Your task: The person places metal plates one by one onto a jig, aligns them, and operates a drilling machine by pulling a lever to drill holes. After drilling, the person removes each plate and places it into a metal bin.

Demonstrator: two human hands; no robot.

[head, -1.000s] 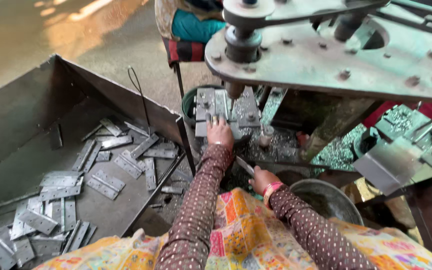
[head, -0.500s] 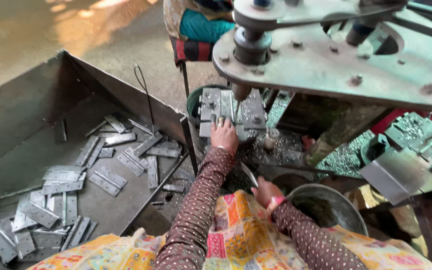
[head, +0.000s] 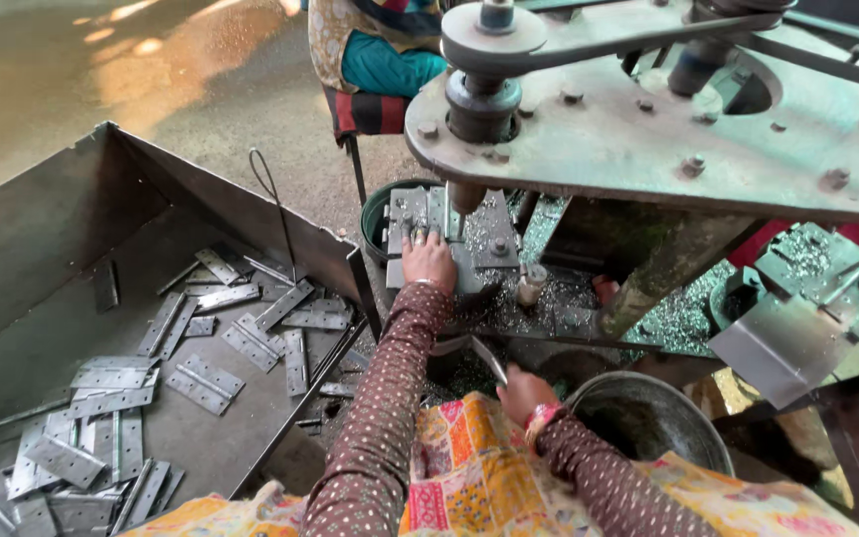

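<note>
Roughly, big to small:
Drill press: belt-driven head on a heavy green plate, spindle pointing down over the work block.
Tray: large grey sheet-metal bin at the left, holding loose hinges scattered flat and overlapping.
Basin: dark round metal bowl just beside the right wrist.
Bench: under the spindle, covered in metal swarf.
Work block: steel jig plate directly below the spindle.
Left hand: resting on the jig, fingers curled down onto something at the block; cannot tell what they grip, the piece is hidden.
Right hand: fingers clenched on a thin flat metal strip, probably a hinge leaf, held low near the lap.
Handling: judged stiff, light, thin steel; edges likely sharp, possibly oily. Best pinched by the flat faces near mid-length, away from the burrs.
</note>
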